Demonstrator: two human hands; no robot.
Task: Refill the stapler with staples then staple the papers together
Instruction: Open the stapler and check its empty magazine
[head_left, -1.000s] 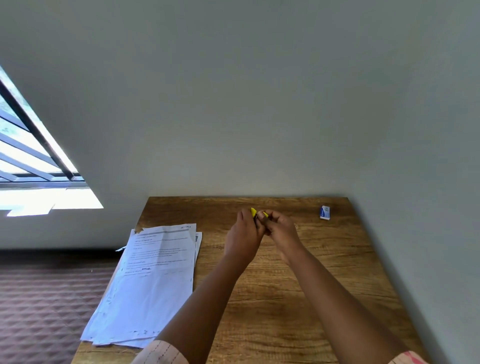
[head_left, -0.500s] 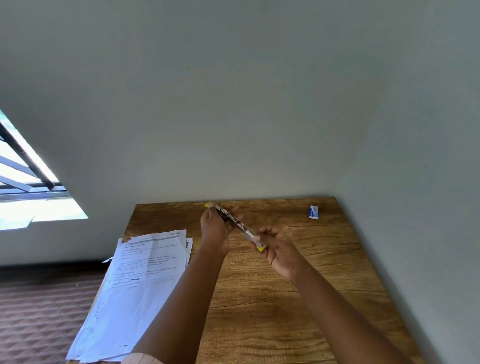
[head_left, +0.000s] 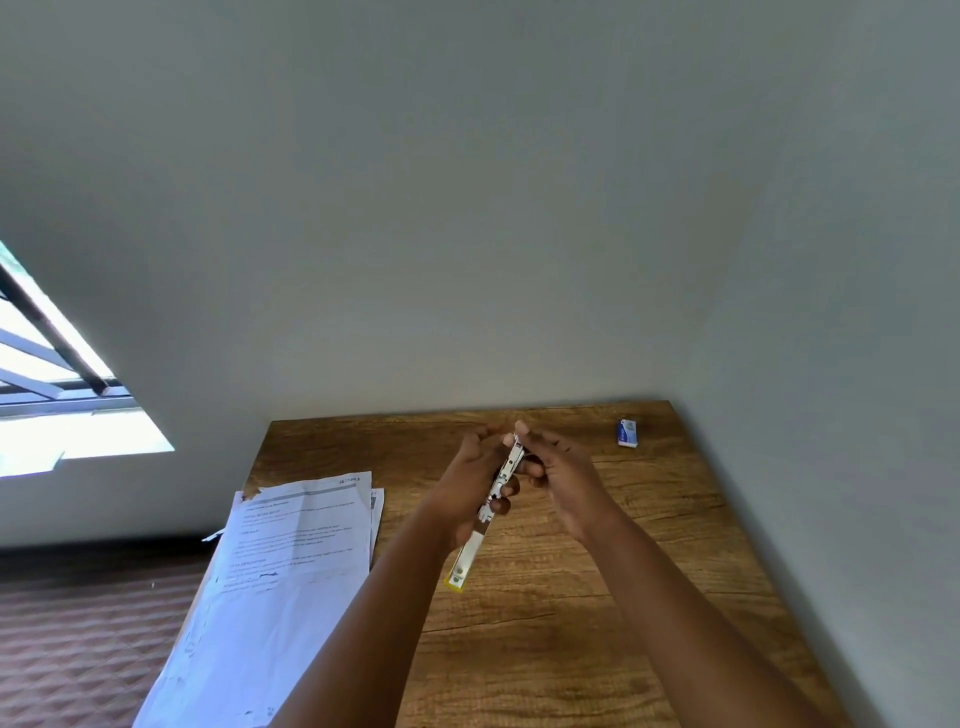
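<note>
Fingers (head_left: 511, 491) of both hands grip the opened stapler (head_left: 488, 512) above the wooden surface (head_left: 597, 597); papers (head_left: 280, 571) overhang its left edge, staple box (head_left: 627, 433) near the far-right corner.

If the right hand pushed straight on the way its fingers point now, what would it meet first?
The right hand points left toward the opened stapler that its fingertips already touch, so the stapler comes first, then the left hand behind it. Depth is hard to judge from this one view.

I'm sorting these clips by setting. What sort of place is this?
Probably a home or small office desk in a room corner: a wooden table against plain walls, printed papers, a window, and patterned flooring.
</note>
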